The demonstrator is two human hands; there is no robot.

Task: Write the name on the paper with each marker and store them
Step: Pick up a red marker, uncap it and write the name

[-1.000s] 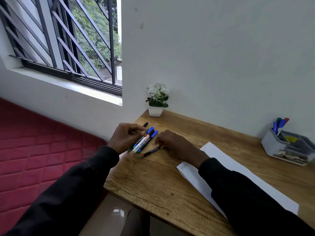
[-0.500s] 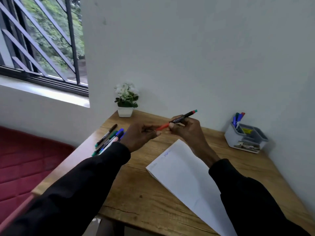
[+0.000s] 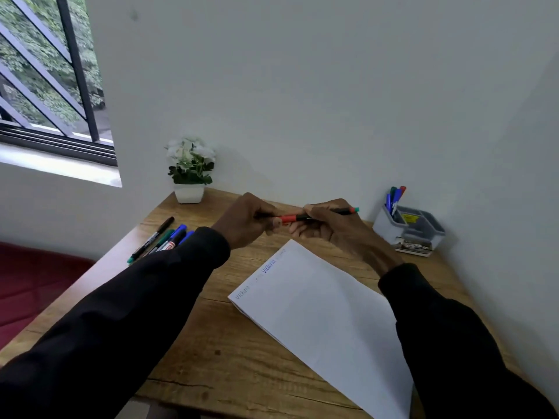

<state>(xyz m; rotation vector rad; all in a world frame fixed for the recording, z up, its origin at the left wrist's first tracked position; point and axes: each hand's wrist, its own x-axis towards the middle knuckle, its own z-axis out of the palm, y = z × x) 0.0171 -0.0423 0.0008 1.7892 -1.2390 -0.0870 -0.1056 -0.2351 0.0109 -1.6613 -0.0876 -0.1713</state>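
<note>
The left hand (image 3: 248,220) pinches the red cap (image 3: 287,219) and the right hand (image 3: 329,229) grips the barrel of a marker (image 3: 343,210), held level just beyond the paper (image 3: 317,313). Uncapping appears to be in hand; next, a straight pull apart, then writing.

Bare left hand (image 3: 242,223), bare right hand (image 3: 332,229); long black sleeves (image 3: 136,313) to both wrists, plain matte cloth

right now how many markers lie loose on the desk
5, bunched left on the desk: thin black marker, green marker, blue marker, black-capped marker, second blue marker; sleeve may hide more.
</note>
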